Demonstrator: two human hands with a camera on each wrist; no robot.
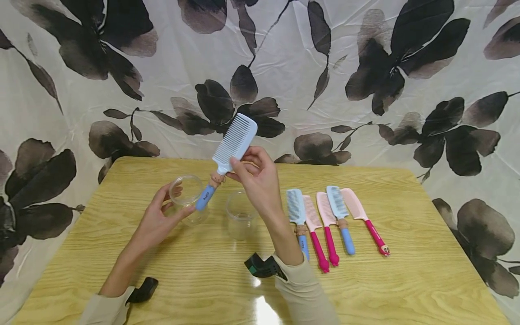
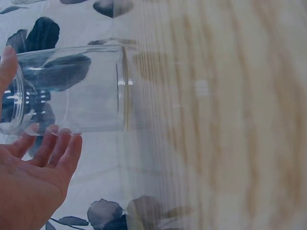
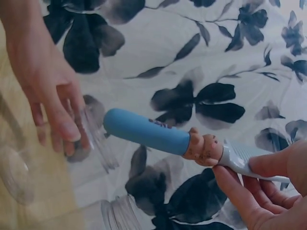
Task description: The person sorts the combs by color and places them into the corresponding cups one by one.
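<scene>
My right hand (image 1: 261, 184) pinches a light blue comb (image 1: 235, 141) by its toothed head, near the neck. The comb is tilted, its blue handle (image 3: 146, 132) pointing down and left, with a brown animal figure (image 3: 204, 148) at the neck. My left hand (image 1: 156, 221) holds a clear glass jar (image 2: 81, 91) near its rim, thumb on one side and fingers on the other. In the head view the handle's end overlaps the left thumb, beside the jar's open mouth.
A second clear jar (image 1: 241, 225) stands just right of the held one. On the right of the wooden table (image 1: 195, 280) lie several combs: blue ones (image 1: 295, 205) and pink ones (image 1: 354, 204) with magenta handles. A floral cloth (image 1: 308, 81) hangs behind the table.
</scene>
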